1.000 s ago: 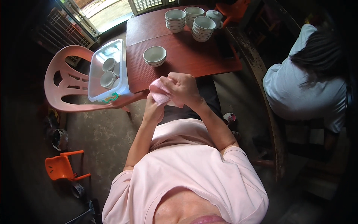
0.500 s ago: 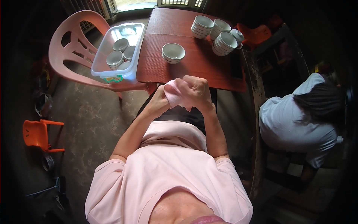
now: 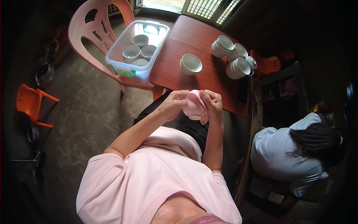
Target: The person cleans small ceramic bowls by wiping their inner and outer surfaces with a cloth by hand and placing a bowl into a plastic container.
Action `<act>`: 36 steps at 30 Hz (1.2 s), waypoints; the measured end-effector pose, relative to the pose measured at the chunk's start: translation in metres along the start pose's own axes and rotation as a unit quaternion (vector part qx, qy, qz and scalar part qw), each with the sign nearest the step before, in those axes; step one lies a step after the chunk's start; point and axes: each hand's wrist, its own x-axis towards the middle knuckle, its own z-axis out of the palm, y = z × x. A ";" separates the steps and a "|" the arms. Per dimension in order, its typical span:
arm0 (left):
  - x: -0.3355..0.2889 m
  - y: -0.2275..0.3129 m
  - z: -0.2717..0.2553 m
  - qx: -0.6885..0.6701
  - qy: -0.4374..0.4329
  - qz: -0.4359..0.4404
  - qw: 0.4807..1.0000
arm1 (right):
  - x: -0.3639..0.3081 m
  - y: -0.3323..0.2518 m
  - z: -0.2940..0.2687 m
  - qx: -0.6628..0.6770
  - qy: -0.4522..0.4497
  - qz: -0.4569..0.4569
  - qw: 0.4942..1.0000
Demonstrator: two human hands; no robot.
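Close in front of my body, both hands hold a small pale bowl [image 3: 191, 109], tinted pink in this light, its base turned down toward me. A pink cloth [image 3: 203, 108] wraps over its rim and right side. My left hand [image 3: 174, 104] grips the bowl's left side, fingers closed on it. With its fingers pinched, my right hand [image 3: 213, 103] presses the cloth against the bowl. Just beyond, a white bowl [image 3: 191, 64] stands on the red table [image 3: 175, 48]; whether it is one or two nested cannot be told.
A clear plastic bin [image 3: 112, 59] with several bowls rests on the pink chair [image 3: 84, 30], left of the table. Several stacked white bowls [image 3: 238, 68] stand at the table's right. A person in a white shirt [image 3: 276, 149] bends down at right, beyond a wooden post [image 3: 253, 108]. An orange stool [image 3: 30, 100] stands far left.
My view has turned, shifting the table and bin rightward. My hands have moved slightly apart and turned; the bowl shows now, where the cloth and fingers covered it before.
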 end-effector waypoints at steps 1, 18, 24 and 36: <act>0.007 -0.005 -0.012 -0.050 -0.021 -0.014 0.998 | -0.004 0.006 0.005 0.128 0.068 -0.009 0.989; 0.007 0.002 -0.014 -0.065 -0.032 -0.014 0.997 | 0.003 0.011 0.044 0.178 0.242 -0.117 0.947; 0.000 0.007 -0.007 0.054 -0.015 -0.019 0.998 | -0.002 -0.012 0.024 -0.046 0.125 0.048 0.990; 0.005 -0.001 -0.012 0.022 -0.040 -0.055 0.997 | -0.018 0.051 0.027 0.267 0.284 -0.121 0.913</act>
